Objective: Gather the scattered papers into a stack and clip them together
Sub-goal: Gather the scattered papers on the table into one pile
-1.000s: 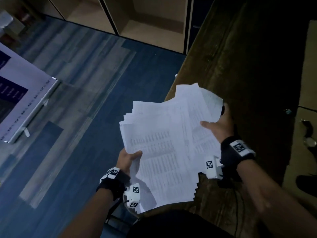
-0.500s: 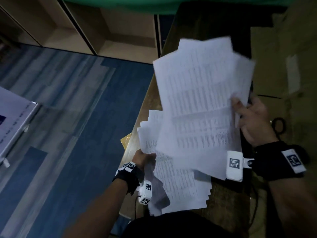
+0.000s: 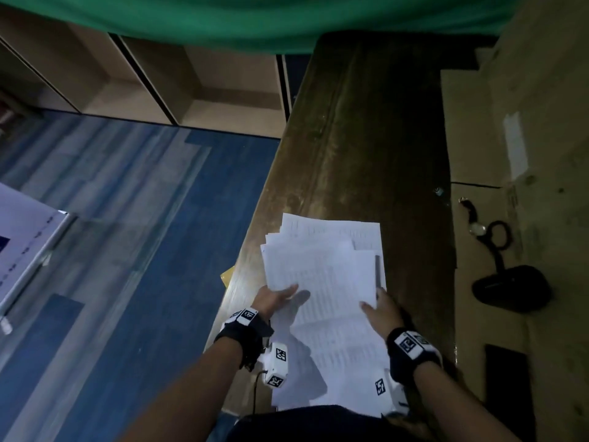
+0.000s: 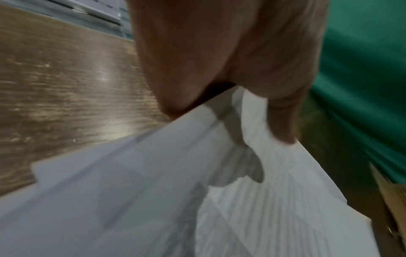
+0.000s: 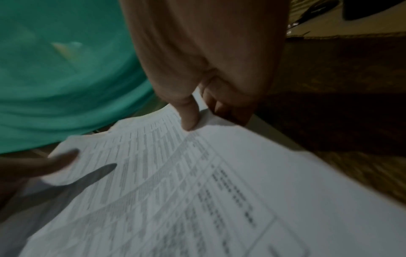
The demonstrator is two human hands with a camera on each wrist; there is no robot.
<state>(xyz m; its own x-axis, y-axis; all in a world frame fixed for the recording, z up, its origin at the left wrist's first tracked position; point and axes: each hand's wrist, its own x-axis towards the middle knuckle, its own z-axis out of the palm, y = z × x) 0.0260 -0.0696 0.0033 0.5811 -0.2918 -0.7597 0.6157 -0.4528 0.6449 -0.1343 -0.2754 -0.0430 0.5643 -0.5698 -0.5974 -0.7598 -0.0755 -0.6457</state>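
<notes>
A loose pile of printed white papers (image 3: 325, 275) lies on the wooden table (image 3: 366, 138), its sheets fanned and uneven at the far edge. My left hand (image 3: 276, 297) holds the pile's left edge, thumb on top and fingers hidden beneath. In the left wrist view the left hand (image 4: 281, 125) has its thumb pressed on the papers (image 4: 274, 200). My right hand (image 3: 378, 309) grips the right edge. The right wrist view shows the right hand (image 5: 204, 114) with its thumb on the printed papers (image 5: 197, 191) and its fingers curled under the edge.
A small shiny object (image 3: 439, 191) sits near the table's right edge. On the cardboard (image 3: 471, 129) to the right lie a wristwatch (image 3: 476, 228) and a black pouch (image 3: 510, 288) with a cord loop. Green cloth (image 3: 287, 23) hangs at the far end. Blue floor lies to the left.
The bundle that my right hand held raised has come down onto the sheets in my left hand. The whole pile now rests on the table between both hands.
</notes>
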